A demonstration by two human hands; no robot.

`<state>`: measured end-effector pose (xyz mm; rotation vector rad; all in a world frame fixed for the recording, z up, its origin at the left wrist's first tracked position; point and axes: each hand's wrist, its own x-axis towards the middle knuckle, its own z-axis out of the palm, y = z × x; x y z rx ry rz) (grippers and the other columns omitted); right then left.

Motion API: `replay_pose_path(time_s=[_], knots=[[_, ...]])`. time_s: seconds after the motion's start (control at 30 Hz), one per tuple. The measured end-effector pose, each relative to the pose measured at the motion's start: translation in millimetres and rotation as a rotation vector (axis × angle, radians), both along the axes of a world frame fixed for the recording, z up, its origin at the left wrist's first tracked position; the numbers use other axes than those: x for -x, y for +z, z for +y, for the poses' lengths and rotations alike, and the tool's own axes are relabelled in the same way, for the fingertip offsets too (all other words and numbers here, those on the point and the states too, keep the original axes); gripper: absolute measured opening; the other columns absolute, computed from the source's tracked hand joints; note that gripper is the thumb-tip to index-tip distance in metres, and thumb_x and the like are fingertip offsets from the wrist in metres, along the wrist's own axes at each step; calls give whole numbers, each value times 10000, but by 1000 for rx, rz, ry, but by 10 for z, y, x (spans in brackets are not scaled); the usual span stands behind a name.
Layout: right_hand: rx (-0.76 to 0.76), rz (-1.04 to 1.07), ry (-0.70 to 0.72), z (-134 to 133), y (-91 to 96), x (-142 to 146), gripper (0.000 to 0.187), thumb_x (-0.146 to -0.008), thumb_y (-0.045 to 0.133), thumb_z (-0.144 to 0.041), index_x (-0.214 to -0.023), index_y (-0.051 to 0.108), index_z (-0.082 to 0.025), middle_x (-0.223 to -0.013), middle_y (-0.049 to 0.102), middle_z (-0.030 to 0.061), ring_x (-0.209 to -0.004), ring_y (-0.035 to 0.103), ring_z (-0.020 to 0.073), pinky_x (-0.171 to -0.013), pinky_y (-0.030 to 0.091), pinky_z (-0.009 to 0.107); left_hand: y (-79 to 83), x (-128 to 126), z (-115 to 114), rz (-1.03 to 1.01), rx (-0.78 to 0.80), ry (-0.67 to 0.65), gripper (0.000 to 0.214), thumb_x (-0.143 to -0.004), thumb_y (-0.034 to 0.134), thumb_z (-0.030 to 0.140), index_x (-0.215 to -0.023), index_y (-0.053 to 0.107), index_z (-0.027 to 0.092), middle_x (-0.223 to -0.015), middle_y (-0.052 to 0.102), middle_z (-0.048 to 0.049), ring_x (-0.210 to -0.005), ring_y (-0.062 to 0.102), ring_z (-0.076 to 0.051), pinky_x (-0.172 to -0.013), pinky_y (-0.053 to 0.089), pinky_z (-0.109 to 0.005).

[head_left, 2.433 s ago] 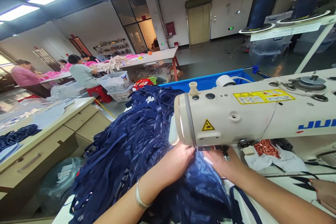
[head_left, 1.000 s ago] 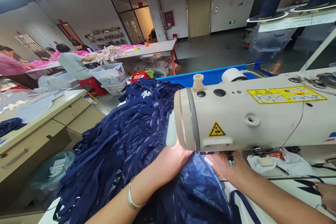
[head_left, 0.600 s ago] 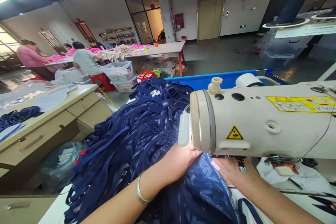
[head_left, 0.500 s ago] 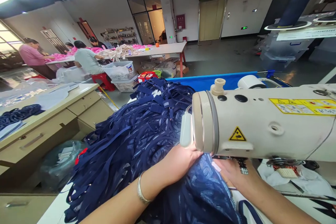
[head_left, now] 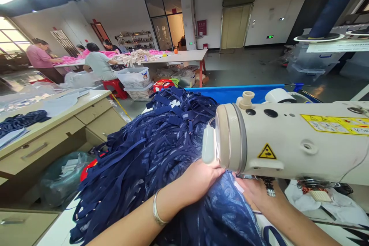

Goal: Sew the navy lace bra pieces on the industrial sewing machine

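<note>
Navy lace fabric hangs from the needle end of a white sewing machine. Just below the machine's head, my left hand pinches the fabric's upper edge, its fingertips partly hidden. On the other side of the cloth, my right hand lies under the machine arm by a small white label; its fingers are mostly covered by the machine and cloth. A large heap of navy lace garments with straps spreads to the left of my hands. A silver bangle is on my left wrist.
A beige drawer desk stands at left, with a plastic bag beneath it. Blue cloth stretches behind the machine. A navy thread cone stands at right. Several people sit or stand at a long table farther back.
The camera view has shifted slightly, so the room and machine appear a little lower and farther right. Both hands stay at nearly the same place on the fabric.
</note>
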<state>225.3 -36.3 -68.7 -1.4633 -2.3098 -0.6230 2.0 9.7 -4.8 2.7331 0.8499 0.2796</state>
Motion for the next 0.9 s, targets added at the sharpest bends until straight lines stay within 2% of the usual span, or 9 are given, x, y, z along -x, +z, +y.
replay_pose_path(time_s=[0.13, 0.23, 0.37, 0.47, 0.6, 0.7, 0.9], knots=[[41, 24, 20, -5, 53, -2, 259, -901, 506, -382, -1097, 629, -266, -939, 710, 45, -977, 625, 265, -879, 474, 395, 18, -4, -1, -12, 6, -7, 256, -963, 413, 225, -1037, 655, 190, -1063, 653, -43, -978, 610, -209, -905, 480, -337], [111, 44, 23, -34, 54, -10, 247, -900, 505, -340, -1111, 622, -285, -924, 709, 35, -894, 646, 255, -819, 498, 389, 37, -10, 0, 4, 25, -5, 253, -958, 422, 220, -948, 669, 169, -1004, 666, -48, -922, 627, -205, -880, 492, -332], [169, -53, -2, -64, 2, -10, 284, -866, 474, -145, -1035, 642, -300, -975, 697, 26, -875, 648, 259, -778, 509, 402, 56, -13, 2, 4, 18, -13, 279, -959, 415, 228, -889, 677, 162, -914, 673, -49, -829, 631, -196, -815, 502, -324], [184, -65, -46, -64, -44, -1, 260, -862, 478, -143, -988, 653, -289, -1007, 689, 37, -893, 644, 280, -785, 508, 427, 61, -12, 1, -5, 10, -16, 293, -960, 409, 225, -871, 680, 159, -846, 670, -44, -761, 619, -185, -769, 499, -314], [146, -64, -71, -45, -60, 24, 270, -876, 469, -158, -1026, 642, -301, -921, 695, 32, -826, 652, 269, -744, 513, 422, 60, -13, 2, -41, 5, -21, 297, -962, 411, 225, -847, 677, 162, -876, 675, -46, -802, 618, -189, -795, 490, -313], [82, -101, -117, -42, -27, 37, 257, -871, 470, -141, -966, 651, -297, -930, 690, 43, -888, 641, 278, -789, 495, 442, 55, -17, -1, -41, 3, -19, 305, -967, 403, 243, -864, 678, 163, -930, 678, -54, -839, 622, -200, -808, 491, -319], [92, -53, -7, -49, 36, 31, 275, -826, 494, -133, -977, 632, -316, -944, 692, 23, -979, 626, 304, -839, 473, 464, 64, -20, -32, -64, -9, 20, 239, -962, 418, 239, -987, 652, 192, -1065, 662, -48, -953, 614, -209, -880, 475, -335]])
